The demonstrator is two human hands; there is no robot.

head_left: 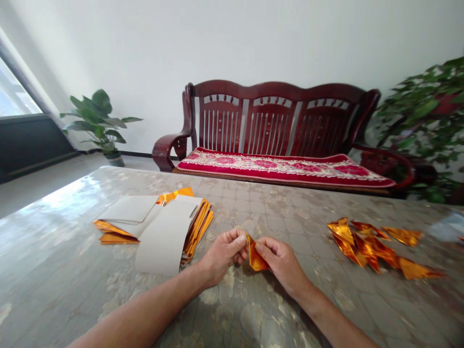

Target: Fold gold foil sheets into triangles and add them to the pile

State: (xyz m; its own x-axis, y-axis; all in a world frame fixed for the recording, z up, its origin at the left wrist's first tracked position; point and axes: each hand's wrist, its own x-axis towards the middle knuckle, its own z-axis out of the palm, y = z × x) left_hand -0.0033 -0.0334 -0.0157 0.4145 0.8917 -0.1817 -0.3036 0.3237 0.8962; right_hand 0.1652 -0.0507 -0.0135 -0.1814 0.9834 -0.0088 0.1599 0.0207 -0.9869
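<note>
Between my two hands, just above the table, is a small folded piece of shiny gold paper [256,261]. Thumb and fingers of my left hand [228,250] pinch its left edge near the pointed top. My right hand [277,258] grips its right side, thumb on the face turned to me. To the left lies a stack of gold-edged paper sheets [197,232], with pale grey backs showing on top. Several folded gold paper pieces [375,249] lie in a loose heap to the right.
A patterned cover lies over the table [253,208]. At the right edge is a clear plastic bag [447,226]. Behind the table stands a dark red wooden bench [270,121] with a red floral cushion [282,166]. Potted plants [99,121] stand on both sides.
</note>
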